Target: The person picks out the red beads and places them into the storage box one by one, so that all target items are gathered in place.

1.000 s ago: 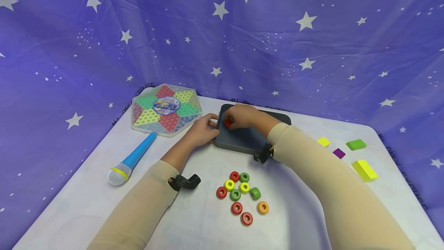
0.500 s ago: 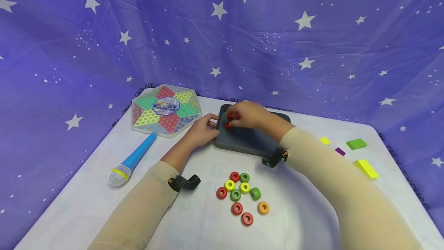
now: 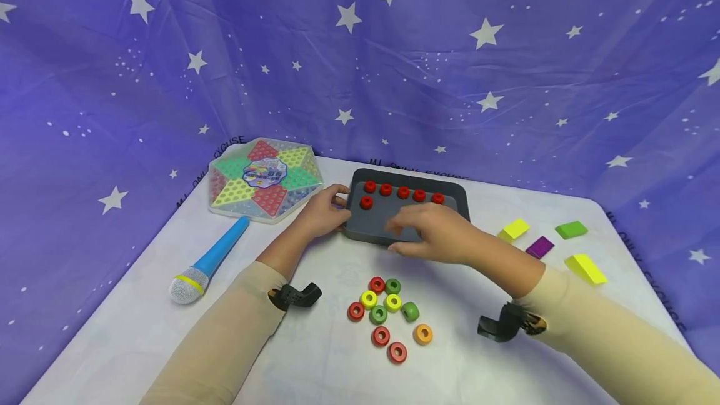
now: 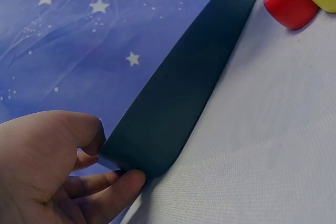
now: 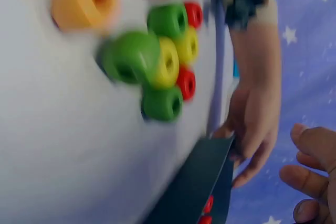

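A dark grey tray (image 3: 365, 225) lies towards the back of the table. Several red beads (image 3: 402, 192) form a row along its far side, with another red bead (image 3: 366, 202) in front of the row's left end. My left hand (image 3: 322, 212) grips the tray's left edge; in the left wrist view its thumb and fingers pinch a corner of the tray wall (image 4: 173, 87). Over the tray's front right part hangs my right hand (image 3: 433, 233), fingers spread and holding nothing. It hides part of the tray floor. Loose red, green, yellow and orange beads (image 3: 380, 337) lie nearer me.
A hexagonal Chinese checkers board (image 3: 265, 172) lies at the back left, with a blue toy microphone (image 3: 210, 259) in front of it. On the right are a green block (image 3: 571, 230), a purple block (image 3: 540, 247) and yellow blocks (image 3: 585, 269). A starry purple cloth (image 3: 349, 67) hangs behind.
My right hand has let go of a red bead in the tray and drawn back towards me and to the right, uncovering the row. The left hand keeps its grip on the tray.
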`<state>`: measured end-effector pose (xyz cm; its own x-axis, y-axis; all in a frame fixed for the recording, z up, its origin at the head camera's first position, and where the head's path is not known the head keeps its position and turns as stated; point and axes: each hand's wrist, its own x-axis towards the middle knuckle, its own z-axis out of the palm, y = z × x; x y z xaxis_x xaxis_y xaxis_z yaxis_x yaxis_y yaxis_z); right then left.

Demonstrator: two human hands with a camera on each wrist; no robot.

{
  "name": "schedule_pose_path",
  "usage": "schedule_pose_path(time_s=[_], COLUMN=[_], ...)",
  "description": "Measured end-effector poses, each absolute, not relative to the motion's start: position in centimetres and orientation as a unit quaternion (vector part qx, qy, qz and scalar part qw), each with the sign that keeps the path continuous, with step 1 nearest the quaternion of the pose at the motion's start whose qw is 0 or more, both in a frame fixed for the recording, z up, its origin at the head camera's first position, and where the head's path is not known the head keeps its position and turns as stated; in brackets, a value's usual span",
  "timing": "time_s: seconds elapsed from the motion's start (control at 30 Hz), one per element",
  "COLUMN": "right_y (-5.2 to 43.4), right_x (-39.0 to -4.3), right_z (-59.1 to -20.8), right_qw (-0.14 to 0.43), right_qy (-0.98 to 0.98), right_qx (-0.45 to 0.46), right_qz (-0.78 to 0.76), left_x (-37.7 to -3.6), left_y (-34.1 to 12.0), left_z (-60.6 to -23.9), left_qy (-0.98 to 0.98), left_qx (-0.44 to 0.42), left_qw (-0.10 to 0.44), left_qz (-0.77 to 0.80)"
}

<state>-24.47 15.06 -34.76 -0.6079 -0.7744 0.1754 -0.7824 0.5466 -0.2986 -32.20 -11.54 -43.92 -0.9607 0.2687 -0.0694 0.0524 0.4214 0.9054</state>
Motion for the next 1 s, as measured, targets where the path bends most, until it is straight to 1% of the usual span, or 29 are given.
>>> schedule_pose_path(time_s=[0.2, 0.37, 0.5, 0.7, 1.0], right_y=[16.3, 16.4, 16.3, 16.3, 15.9], right_x=[-19.5, -15.9, -13.7, -12.2, -11.9], right_z=[-35.8, -38.5, -40.5, -41.9, -42.4], right_qw=[0.019, 0.0, -0.005, 0.019, 0.012], right_qy=[-0.85, -0.828, -0.836, -0.844, -0.85], right_qx=[0.475, 0.503, 0.504, 0.51, 0.509], right_qz=[0.229, 0.249, 0.216, 0.162, 0.133], left_x=[-32.2, -32.2, -32.1, -32.1, -32.1], left_y=[-11.6, -11.6, -11.6, -11.5, -11.5], left_z=[-43.8, -43.8, -43.9, -43.9, -44.0], left_qy=[0.832, 0.834, 0.835, 0.835, 0.84], left_qx=[0.101, 0.099, 0.098, 0.096, 0.093], left_qw=[0.103, 0.103, 0.102, 0.1, 0.098], left_qz=[0.535, 0.533, 0.532, 0.532, 0.526])
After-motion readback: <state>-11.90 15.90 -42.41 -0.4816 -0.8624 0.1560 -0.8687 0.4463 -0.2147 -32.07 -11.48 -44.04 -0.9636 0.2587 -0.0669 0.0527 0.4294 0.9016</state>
